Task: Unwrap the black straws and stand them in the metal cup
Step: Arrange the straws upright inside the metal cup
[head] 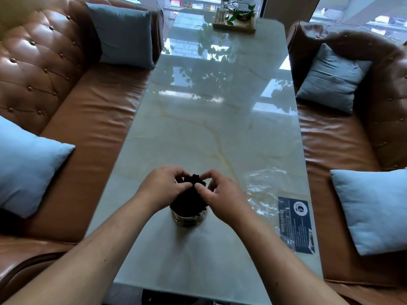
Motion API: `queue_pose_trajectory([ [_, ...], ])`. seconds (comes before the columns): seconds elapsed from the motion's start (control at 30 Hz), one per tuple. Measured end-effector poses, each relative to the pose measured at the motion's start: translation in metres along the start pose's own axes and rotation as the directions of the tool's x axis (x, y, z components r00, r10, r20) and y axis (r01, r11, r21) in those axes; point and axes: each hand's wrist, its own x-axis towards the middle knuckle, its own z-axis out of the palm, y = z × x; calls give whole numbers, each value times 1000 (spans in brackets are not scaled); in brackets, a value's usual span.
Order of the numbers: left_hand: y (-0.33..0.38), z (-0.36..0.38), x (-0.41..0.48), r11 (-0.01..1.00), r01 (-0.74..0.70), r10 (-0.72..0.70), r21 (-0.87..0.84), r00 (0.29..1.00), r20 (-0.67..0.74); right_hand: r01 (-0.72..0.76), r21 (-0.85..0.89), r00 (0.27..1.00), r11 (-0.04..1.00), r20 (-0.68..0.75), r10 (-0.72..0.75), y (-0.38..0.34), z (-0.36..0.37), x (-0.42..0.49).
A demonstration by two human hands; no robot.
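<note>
A bundle of black straws [191, 195] stands upright in the metal cup [188, 219] on the near half of the marble table [209, 128]. My left hand [164, 187] cups the bundle's top from the left, fingers curled around it. From the right, my right hand [219, 194] pinches the same straw tops between thumb and fingers. The cup's rim is mostly hidden by the straws and my hands. A clear plastic wrapper [263, 190] with a dark printed label [295, 224] lies flat on the table to the right of the cup.
Brown leather sofas [88, 128] with blue cushions [24, 166] flank the table on both sides. At the table's far end stands a wooden tray [234, 26] with a plant and a glass. The table's near edge is close below my forearms.
</note>
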Motion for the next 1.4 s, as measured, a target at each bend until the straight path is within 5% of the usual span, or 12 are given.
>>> queue_pose_trajectory([
  [0.37, 14, -47, -3, 992, -99, 109, 72, 983, -148, -14, 26, 997, 1000, -75, 16, 4, 6, 1],
  [0.5, 16, -98, -1, 965, -79, 31, -252, 981, -192, -8, 48, 994, 999, -108, 13, 3, -2, 0],
  [0.57, 10, -119, -3, 840, -77, -70, -537, 966, -248, -7, 75, 990, 997, -142, 17, 2, -5, -1],
  [0.7, 2, -115, -8, 371, 19, -329, -928, 937, -113, -12, 180, 992, 984, -125, 35, -1, -9, -3],
  [0.83, 7, -64, -21, -16, 210, -398, -978, 896, 199, -117, 468, 985, 876, 165, 43, -18, -11, 0],
  [0.93, 12, -30, -34, -133, 341, -330, -930, 870, 366, -197, 778, 975, 597, 220, 35, -31, -18, 6],
  [0.97, 13, -21, -37, -126, 375, -307, -918, 866, 396, -178, 812, 981, 556, 194, 32, -34, -22, 8],
  [1.03, 12, -9, -41, -44, 414, -268, -909, 872, 410, -102, 753, 995, 650, 92, 49, -39, -31, 11],
  [1.13, 1, -3, -40, 348, 404, -296, -846, 904, 309, -32, 574, 996, 818, -55, 77, -42, -42, 15],
  [1.2, -11, -6, -38, 652, 311, -316, -692, 940, 126, 8, 467, 993, 884, -108, 48, -41, -46, 16],
  [1.27, -23, -11, -38, 832, 209, -256, -514, 966, -21, 48, 308, 991, 950, -136, -6, -40, -42, 15],
  [1.4, -37, -1, -42, 998, 31, -24, -57, 993, 118, -18, 11, 1000, 1000, 22, 17, -30, -21, 10],
])
